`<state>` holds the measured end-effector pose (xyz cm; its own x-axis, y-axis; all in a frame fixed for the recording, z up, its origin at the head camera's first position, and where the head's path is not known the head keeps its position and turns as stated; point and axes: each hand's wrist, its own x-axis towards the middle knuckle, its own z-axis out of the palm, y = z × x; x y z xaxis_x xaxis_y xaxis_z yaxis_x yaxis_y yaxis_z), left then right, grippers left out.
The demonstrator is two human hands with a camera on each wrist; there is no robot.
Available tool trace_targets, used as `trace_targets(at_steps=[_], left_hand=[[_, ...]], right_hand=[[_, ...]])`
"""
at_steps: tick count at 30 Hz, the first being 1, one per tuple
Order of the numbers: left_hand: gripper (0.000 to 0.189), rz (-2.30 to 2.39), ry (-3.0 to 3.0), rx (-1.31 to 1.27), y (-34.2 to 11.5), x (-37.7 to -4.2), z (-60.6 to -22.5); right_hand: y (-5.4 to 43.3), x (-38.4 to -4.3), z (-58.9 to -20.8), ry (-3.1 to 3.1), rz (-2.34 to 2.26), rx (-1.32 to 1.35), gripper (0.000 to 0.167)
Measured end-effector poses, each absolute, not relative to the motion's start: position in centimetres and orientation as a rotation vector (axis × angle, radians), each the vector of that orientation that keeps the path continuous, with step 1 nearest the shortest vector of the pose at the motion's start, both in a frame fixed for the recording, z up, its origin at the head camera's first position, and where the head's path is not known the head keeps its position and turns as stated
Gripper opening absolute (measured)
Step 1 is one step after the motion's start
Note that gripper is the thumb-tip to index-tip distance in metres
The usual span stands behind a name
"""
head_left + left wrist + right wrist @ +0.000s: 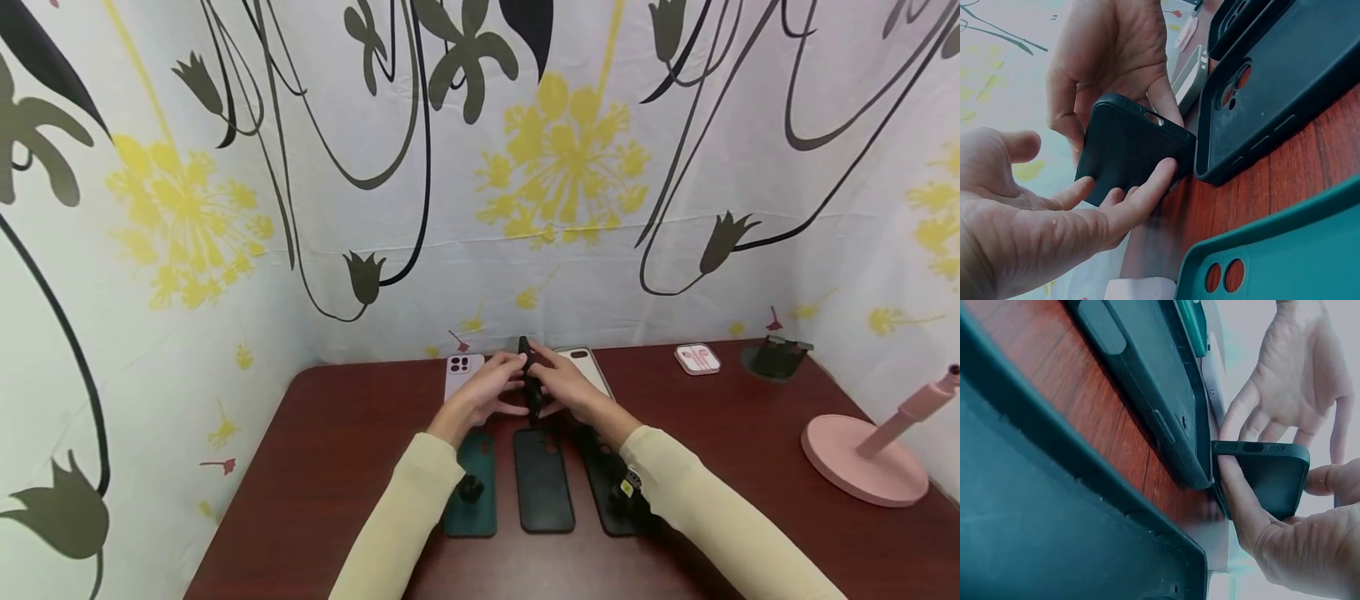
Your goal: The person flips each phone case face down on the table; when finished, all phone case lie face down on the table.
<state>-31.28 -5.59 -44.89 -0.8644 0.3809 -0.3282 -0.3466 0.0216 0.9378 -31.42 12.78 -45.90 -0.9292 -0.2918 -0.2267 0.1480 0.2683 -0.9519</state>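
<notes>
A black phone case (532,393) stands on its edge between both hands, over the back part of the table. My left hand (491,385) holds it from the left; in the left wrist view its fingers (1147,187) press on the case's flat face (1124,140). From the other side my right hand (566,383) grips it; in the right wrist view one finger (1241,494) lies along the case. Below the hands lie a teal phone case (480,517), a black one (543,492) and another dark one (602,483), partly covered by the right wrist.
Behind the hands lie a lilac phone case (457,379) and a whitish one (594,367). Farther right sit a small pink-and-white square item (697,359), a dark green stand (778,358) and a pink round-based stand (862,462). A patterned curtain (450,208) hangs beyond the table (337,483).
</notes>
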Motion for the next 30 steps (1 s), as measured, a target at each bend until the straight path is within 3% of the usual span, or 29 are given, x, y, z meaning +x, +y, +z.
trace_targets(at_steps=[11, 30], left_hand=[[0.056, 1.909, 1.783, 0.014, -5.07, -30.99, -44.48], [0.064, 2.041, 1.858, -0.128, -5.32, -31.29, -44.64]], right_hand=[[13.19, -31.11, -45.83, 2.256, -1.827, -0.026, 0.053], [13.52, -30.75, -44.92, 2.118, -1.970, 0.037, 0.055]])
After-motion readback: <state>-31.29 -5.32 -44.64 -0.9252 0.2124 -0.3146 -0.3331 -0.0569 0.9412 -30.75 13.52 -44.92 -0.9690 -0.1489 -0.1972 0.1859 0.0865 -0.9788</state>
